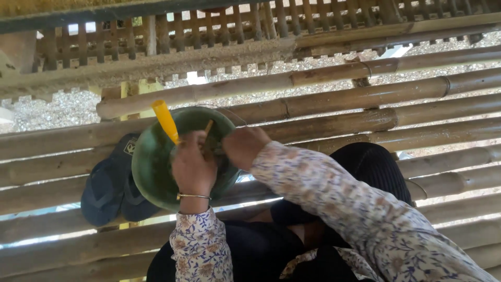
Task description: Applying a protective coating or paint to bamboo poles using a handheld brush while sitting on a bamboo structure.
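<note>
Gripping a yellow-handled tool (166, 121) at eleven o'clock, the left hand (193, 168) is working inside the green bowl (151, 162) while the right hand (243, 146), grip clamped on the rim, is steadying it.

One green bowl (156, 167), one yellow-handled tool (166, 121), two dark sandals (107, 188) and one gold bangle (193, 196) are counted; two hands are seen.

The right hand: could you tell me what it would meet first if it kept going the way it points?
Probably the inside of the green bowl, since the right hand already reaches over its rim; depth is unclear.
</note>
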